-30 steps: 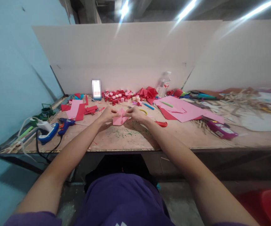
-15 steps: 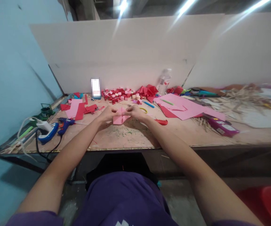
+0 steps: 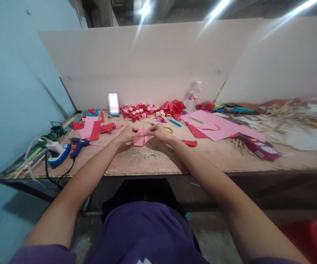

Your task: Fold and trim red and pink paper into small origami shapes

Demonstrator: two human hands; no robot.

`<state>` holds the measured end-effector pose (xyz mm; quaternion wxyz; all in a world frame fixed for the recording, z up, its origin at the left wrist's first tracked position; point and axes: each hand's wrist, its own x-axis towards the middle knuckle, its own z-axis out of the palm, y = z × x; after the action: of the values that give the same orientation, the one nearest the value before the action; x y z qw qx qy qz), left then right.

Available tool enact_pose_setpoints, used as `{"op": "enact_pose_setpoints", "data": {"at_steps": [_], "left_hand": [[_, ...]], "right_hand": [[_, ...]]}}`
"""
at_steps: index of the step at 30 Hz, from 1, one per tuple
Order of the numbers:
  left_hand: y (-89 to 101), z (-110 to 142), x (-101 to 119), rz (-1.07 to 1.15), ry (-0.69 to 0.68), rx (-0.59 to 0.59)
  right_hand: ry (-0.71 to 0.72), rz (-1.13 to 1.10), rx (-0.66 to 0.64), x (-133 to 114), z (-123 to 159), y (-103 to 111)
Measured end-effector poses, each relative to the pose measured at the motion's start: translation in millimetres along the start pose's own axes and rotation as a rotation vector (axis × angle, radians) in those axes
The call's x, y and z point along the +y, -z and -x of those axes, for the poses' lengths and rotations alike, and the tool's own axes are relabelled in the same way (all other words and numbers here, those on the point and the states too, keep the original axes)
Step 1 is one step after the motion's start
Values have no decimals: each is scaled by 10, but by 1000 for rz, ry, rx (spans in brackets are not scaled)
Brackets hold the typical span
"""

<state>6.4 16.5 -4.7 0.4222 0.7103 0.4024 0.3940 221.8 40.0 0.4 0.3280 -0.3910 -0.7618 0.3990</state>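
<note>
A creased, partly folded piece of pink paper (image 3: pixel 139 140) is held just above the table, between my two hands. On its left side, my left hand (image 3: pixel 127 134) pinches the paper between thumb and fingers. My right hand (image 3: pixel 160 132) grips the opposite side the same way, with its thumb pointing inward. A raised fold stands up in the middle of the sheet. Close behind my right hand lie scissors with a yellow handle (image 3: pixel 169 129), partly hidden. A red-handled tool (image 3: pixel 189 143) rests to the right of my right wrist.
Small red and pink paper cubes (image 3: pixel 142 112) are heaped at the back, beside a propped phone (image 3: pixel 113 103). A blue glue gun (image 3: pixel 78 145) and power strip (image 3: pixel 59 156) lie left. Pink sheets (image 3: pixel 221 126), a clear bottle (image 3: pixel 193 96) and a purple box (image 3: pixel 263 149) are right.
The view has shifted slightly. Both hands keep their pinch on the pink paper, which has hardly moved.
</note>
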Motion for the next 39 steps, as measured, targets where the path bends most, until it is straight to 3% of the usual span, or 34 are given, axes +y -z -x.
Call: {"op": "enact_pose_setpoints", "data": {"at_steps": [9,16,25,30,34,39], "left_hand": [[31,-14,69,-126,-24,-4],[-6,17,142,-156,-34,-51],[-29,32,115,-170,-61,-75],[-19,24,101,-165,-70,-30],[24,-6,62,-155,-86,8],[81,-134,-32,-122,-129,103]], "right_hand": [[49,47,-2,15,-8,12],[18,-151,40,-76,-9,69],[-24,-172,123,-75,-19,12],[-25,-298,174,-94,-25,0],[-46,-273,195,-188,26,68],[-54,-155,65,-199,83,133]]}}
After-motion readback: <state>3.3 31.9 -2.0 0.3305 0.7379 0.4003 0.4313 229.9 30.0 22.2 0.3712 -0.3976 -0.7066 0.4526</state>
